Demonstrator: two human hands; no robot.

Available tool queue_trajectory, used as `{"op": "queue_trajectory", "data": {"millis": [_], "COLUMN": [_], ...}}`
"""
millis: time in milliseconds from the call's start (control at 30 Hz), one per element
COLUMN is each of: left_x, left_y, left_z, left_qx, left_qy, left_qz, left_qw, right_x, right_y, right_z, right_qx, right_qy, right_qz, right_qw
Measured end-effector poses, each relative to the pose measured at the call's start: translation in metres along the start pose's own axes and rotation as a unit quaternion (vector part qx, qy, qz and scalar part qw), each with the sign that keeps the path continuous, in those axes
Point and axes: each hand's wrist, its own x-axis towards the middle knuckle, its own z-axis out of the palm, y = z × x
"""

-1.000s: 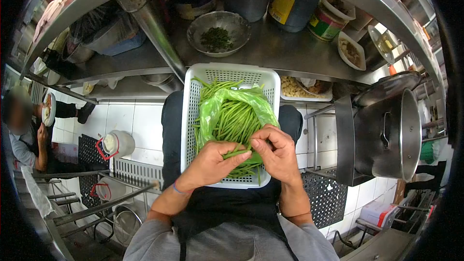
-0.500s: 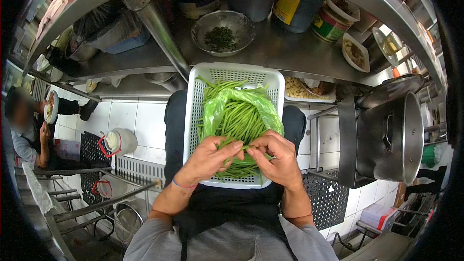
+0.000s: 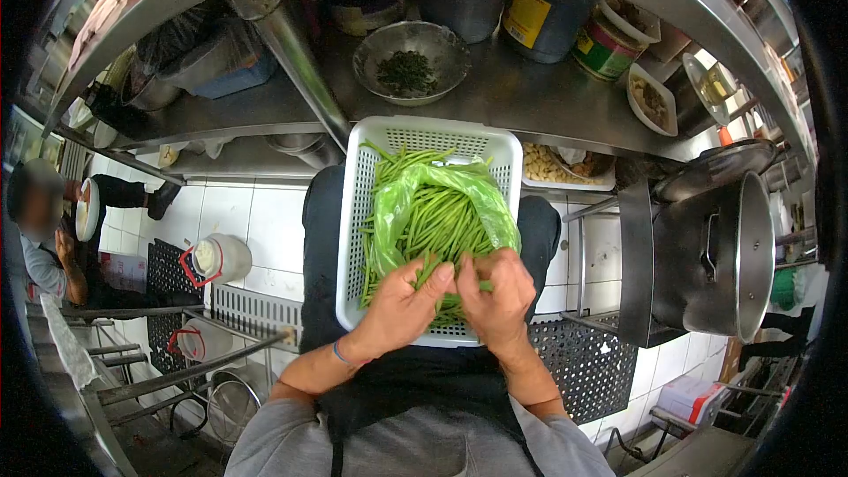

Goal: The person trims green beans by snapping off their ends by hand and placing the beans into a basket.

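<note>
While green beans [image 3: 444,219] lie in and around a green plastic bag [image 3: 396,201] inside a white perforated basket [image 3: 352,223], the left hand [image 3: 402,307] and right hand [image 3: 502,299] nearly meet, each pinching beans.

Kitchen Interior: Fixtures and Lighting

Floor [image 3: 227,212]: pale square tiles, dark joints. Black perforated mat [image 3: 168,274], left; second black mat [image 3: 592,362], right. Grey slotted panel [image 3: 276,314], beside the left mat. Steel shelf [image 3: 548,97], broad, spanning the front; slanting round post [image 3: 300,71]; lower shelf [image 3: 252,159] beneath. Tubular metal rail [image 3: 177,373], lower left. Light: bright across tiles, dim at shelf's rear.
</note>
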Motion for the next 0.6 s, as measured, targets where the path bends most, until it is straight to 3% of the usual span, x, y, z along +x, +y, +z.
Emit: {"op": "queue_trajectory", "data": {"millis": [33, 67, 100, 133, 167, 267, 400, 433, 533, 600], "left_x": [-0.006, -0.011, -0.013, -0.011, -0.008, 0.009, 0.022, 0.018, 0.002, -0.001], "left_y": [0.000, 0.003, 0.012, 0.014, 0.015, 0.023, 0.025, 0.031, 0.047, 0.040], "left_z": [0.003, 0.005, 0.006, 0.004, 0.001, 0.008, 0.012, 0.009, -0.017, -0.030], "left_qx": [0.033, 0.065, 0.102, 0.152, 0.201, 0.247, 0.280, 0.260, 0.176, 0.088], "left_qy": [-0.002, -0.004, 0.008, 0.011, 0.015, 0.019, 0.079, 0.071, 0.067, 0.089], "left_qz": [0.024, 0.048, 0.109, 0.152, 0.195, 0.280, 0.277, 0.241, 0.155, 0.131], "left_qw": [0.999, 0.997, 0.989, 0.977, 0.960, 0.928, 0.916, 0.932, 0.970, 0.983], "right_x": [-0.001, -0.004, -0.007, -0.010, -0.013, -0.019, 0.006, 0.000, 0.014, 0.052], "right_y": [0.004, 0.008, 0.012, 0.016, 0.022, 0.014, -0.016, -0.005, 0.006, -0.008], "right_z": [0.000, 0.001, 0.002, 0.002, 0.003, 0.009, 0.000, 0.007, -0.020, -0.040], "right_qx": [-0.017, 0.142, 0.297, 0.438, 0.616, 0.657, 0.684, 0.678, 0.761, 0.690], "right_qy": [0.009, 0.017, 0.023, 0.029, 0.014, 0.000, -0.002, 0.011, -0.012, 0.190], "right_qz": [0.008, 0.132, 0.251, 0.359, 0.378, 0.468, 0.625, 0.642, 0.456, 0.307], "right_qw": [1.000, 0.981, 0.921, 0.823, 0.691, 0.592, 0.376, 0.357, 0.461, 0.627]}}
